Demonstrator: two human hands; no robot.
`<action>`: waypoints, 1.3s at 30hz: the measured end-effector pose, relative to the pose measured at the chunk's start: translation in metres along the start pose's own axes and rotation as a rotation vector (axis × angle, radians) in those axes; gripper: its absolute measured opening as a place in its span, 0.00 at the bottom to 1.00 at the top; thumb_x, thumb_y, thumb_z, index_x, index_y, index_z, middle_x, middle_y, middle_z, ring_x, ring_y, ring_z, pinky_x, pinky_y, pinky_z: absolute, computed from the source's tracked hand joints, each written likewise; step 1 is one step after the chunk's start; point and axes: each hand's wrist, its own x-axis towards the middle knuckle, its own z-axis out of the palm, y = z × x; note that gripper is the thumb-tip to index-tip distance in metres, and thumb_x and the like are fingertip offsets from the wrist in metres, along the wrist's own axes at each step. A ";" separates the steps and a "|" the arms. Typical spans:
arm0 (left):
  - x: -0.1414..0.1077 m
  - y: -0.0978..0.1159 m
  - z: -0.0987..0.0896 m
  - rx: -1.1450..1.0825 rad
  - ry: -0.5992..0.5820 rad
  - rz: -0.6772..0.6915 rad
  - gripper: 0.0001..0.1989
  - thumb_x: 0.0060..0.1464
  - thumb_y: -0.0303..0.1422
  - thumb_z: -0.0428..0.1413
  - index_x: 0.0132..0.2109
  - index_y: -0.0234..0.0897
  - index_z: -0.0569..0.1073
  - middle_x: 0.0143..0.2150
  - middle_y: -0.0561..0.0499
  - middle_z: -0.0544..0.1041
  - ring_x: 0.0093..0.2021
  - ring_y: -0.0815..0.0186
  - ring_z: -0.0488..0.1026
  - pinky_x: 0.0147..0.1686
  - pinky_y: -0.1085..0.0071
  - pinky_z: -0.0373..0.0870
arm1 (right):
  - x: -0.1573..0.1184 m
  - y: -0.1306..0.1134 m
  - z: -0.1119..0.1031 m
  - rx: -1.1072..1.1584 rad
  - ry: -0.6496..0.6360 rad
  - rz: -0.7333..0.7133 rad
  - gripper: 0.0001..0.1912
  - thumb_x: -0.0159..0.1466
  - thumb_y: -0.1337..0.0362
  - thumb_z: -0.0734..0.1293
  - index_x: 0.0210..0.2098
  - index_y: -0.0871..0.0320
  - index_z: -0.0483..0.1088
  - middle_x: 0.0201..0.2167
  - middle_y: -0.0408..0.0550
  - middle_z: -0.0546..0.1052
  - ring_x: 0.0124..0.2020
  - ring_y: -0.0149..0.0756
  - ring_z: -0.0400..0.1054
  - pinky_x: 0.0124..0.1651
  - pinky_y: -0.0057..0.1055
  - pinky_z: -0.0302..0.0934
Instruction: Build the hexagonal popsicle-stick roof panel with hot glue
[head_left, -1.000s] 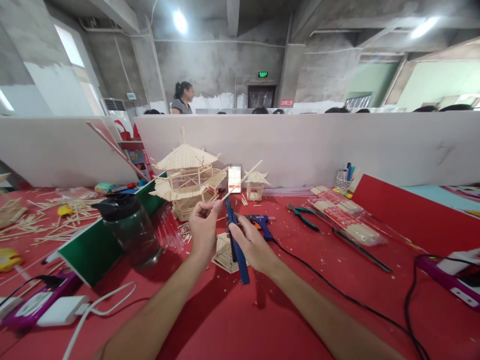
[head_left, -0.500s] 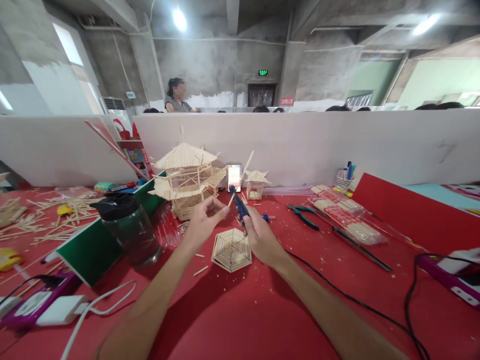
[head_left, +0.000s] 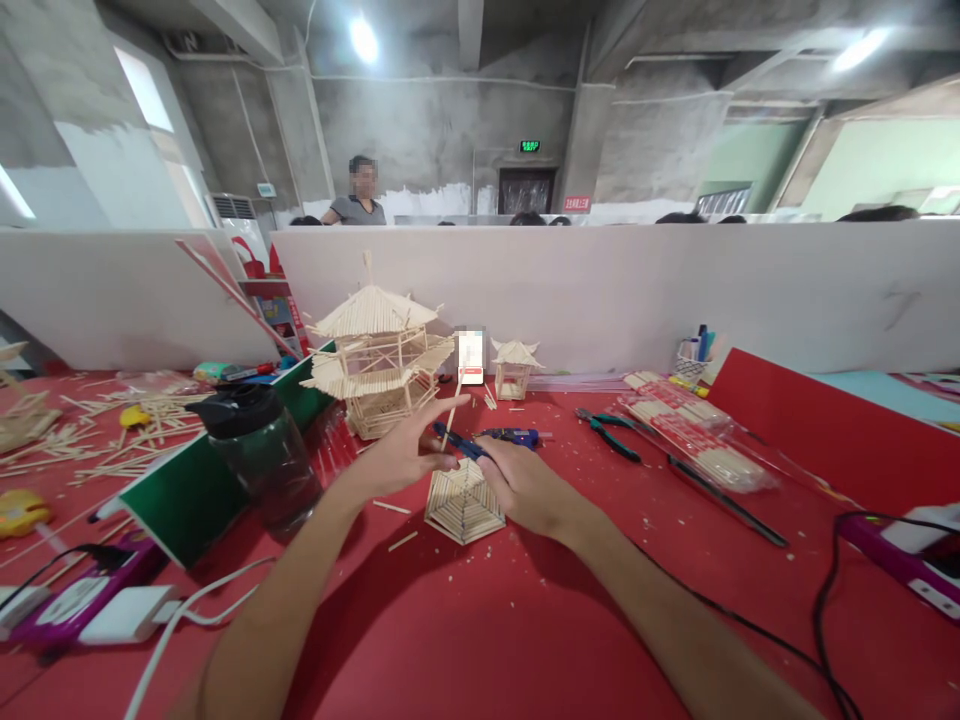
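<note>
My left hand (head_left: 401, 450) holds a thin wooden stick (head_left: 458, 388), its index finger and thumb around the upright stick. My right hand (head_left: 532, 485) is closed on blue-handled cutting pliers (head_left: 466, 446). Their jaws point left and meet the stick; whether they are fully closed on it I cannot tell. Just below both hands lies a hexagonal stick panel (head_left: 465, 515), ringed like a web. Behind the pliers a blue glue gun (head_left: 517, 437) lies on the table, partly covered by my right hand. Loose stick pieces (head_left: 403, 541) lie left of the panel.
A stick pavilion model (head_left: 375, 365) and a smaller one (head_left: 514, 370) stand at the back, with a phone (head_left: 471, 357) between. A dark bottle (head_left: 259, 460) stands left. Green-handled pliers (head_left: 615, 437) and packed sticks (head_left: 694, 430) lie right. A black cable (head_left: 720, 612) crosses the table.
The pliers have swung down from upright to point left, at the stick. My left hand has opened wider around the stick, now more upright. A longer stick piece lies left of the panel.
</note>
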 end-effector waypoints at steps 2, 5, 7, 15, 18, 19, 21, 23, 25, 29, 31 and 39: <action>-0.001 0.002 -0.001 0.010 -0.035 -0.040 0.30 0.42 0.27 0.65 0.55 0.48 0.72 0.52 0.44 0.75 0.31 0.66 0.75 0.34 0.67 0.75 | 0.000 -0.003 0.001 -0.027 -0.022 0.013 0.15 0.71 0.60 0.52 0.42 0.59 0.67 0.37 0.51 0.76 0.38 0.37 0.69 0.40 0.30 0.53; -0.002 0.005 -0.003 0.011 -0.027 -0.020 0.28 0.41 0.27 0.65 0.52 0.48 0.75 0.49 0.44 0.76 0.32 0.66 0.75 0.35 0.65 0.75 | 0.001 -0.005 0.002 -0.135 -0.021 0.071 0.18 0.72 0.57 0.51 0.37 0.59 0.67 0.33 0.51 0.77 0.35 0.37 0.70 0.36 0.30 0.50; -0.003 0.006 -0.005 -0.002 -0.031 -0.006 0.26 0.41 0.27 0.65 0.50 0.47 0.76 0.48 0.43 0.77 0.31 0.65 0.76 0.34 0.65 0.75 | 0.001 -0.006 0.002 -0.228 -0.014 0.105 0.21 0.72 0.55 0.51 0.37 0.59 0.68 0.33 0.52 0.77 0.35 0.38 0.71 0.36 0.30 0.49; -0.004 0.012 -0.004 -0.022 -0.026 -0.040 0.27 0.39 0.26 0.65 0.49 0.46 0.77 0.50 0.42 0.77 0.28 0.64 0.78 0.30 0.65 0.77 | 0.002 -0.006 0.005 -0.292 -0.024 0.150 0.24 0.72 0.53 0.48 0.39 0.59 0.70 0.33 0.54 0.79 0.35 0.41 0.73 0.34 0.31 0.49; -0.004 0.010 -0.003 -0.034 -0.011 -0.053 0.29 0.37 0.26 0.65 0.50 0.47 0.76 0.50 0.43 0.77 0.28 0.63 0.78 0.31 0.64 0.77 | 0.002 -0.004 0.006 -0.282 -0.028 0.153 0.25 0.72 0.53 0.47 0.38 0.59 0.70 0.34 0.54 0.79 0.36 0.41 0.73 0.34 0.31 0.50; -0.003 0.009 -0.003 -0.030 -0.020 -0.056 0.29 0.37 0.26 0.65 0.51 0.47 0.76 0.51 0.43 0.76 0.29 0.63 0.78 0.32 0.64 0.77 | 0.002 -0.004 0.006 -0.286 -0.031 0.160 0.25 0.72 0.53 0.47 0.38 0.60 0.70 0.34 0.55 0.79 0.36 0.41 0.73 0.34 0.31 0.50; -0.003 0.007 -0.003 -0.011 -0.037 -0.052 0.29 0.39 0.27 0.65 0.52 0.48 0.75 0.54 0.42 0.75 0.30 0.64 0.78 0.33 0.64 0.77 | 0.002 -0.003 0.006 -0.300 -0.035 0.171 0.26 0.72 0.53 0.47 0.38 0.60 0.70 0.33 0.55 0.79 0.35 0.42 0.73 0.34 0.31 0.51; -0.002 0.005 -0.002 0.003 -0.038 -0.047 0.30 0.40 0.27 0.64 0.54 0.49 0.74 0.56 0.42 0.74 0.30 0.64 0.78 0.34 0.64 0.77 | 0.002 -0.003 0.006 -0.312 -0.034 0.172 0.26 0.72 0.53 0.47 0.38 0.60 0.70 0.33 0.55 0.79 0.36 0.43 0.74 0.33 0.31 0.51; -0.001 0.004 -0.001 0.007 -0.017 -0.046 0.32 0.39 0.27 0.65 0.54 0.50 0.74 0.56 0.43 0.74 0.29 0.65 0.78 0.34 0.65 0.77 | 0.003 -0.002 0.007 -0.319 -0.034 0.170 0.27 0.72 0.52 0.47 0.39 0.60 0.71 0.34 0.56 0.79 0.36 0.43 0.74 0.34 0.31 0.52; 0.000 0.004 0.002 0.019 0.099 0.037 0.29 0.33 0.23 0.65 0.47 0.48 0.78 0.51 0.44 0.77 0.33 0.62 0.78 0.33 0.67 0.76 | 0.004 0.000 0.007 -0.332 -0.046 0.184 0.27 0.72 0.52 0.47 0.39 0.61 0.71 0.34 0.56 0.79 0.37 0.43 0.74 0.35 0.31 0.54; 0.001 0.004 0.003 0.033 0.090 0.062 0.28 0.34 0.23 0.65 0.47 0.48 0.79 0.50 0.43 0.78 0.34 0.62 0.78 0.33 0.67 0.76 | 0.004 0.002 0.007 -0.352 -0.042 0.189 0.26 0.72 0.53 0.48 0.39 0.60 0.71 0.34 0.56 0.79 0.36 0.42 0.74 0.35 0.31 0.54; 0.000 0.006 -0.005 -0.048 0.024 -0.003 0.27 0.41 0.28 0.65 0.51 0.46 0.76 0.55 0.40 0.75 0.29 0.64 0.78 0.33 0.65 0.76 | 0.007 0.006 -0.001 -0.375 -0.020 0.185 0.26 0.71 0.50 0.48 0.40 0.59 0.71 0.36 0.55 0.79 0.36 0.43 0.74 0.35 0.31 0.54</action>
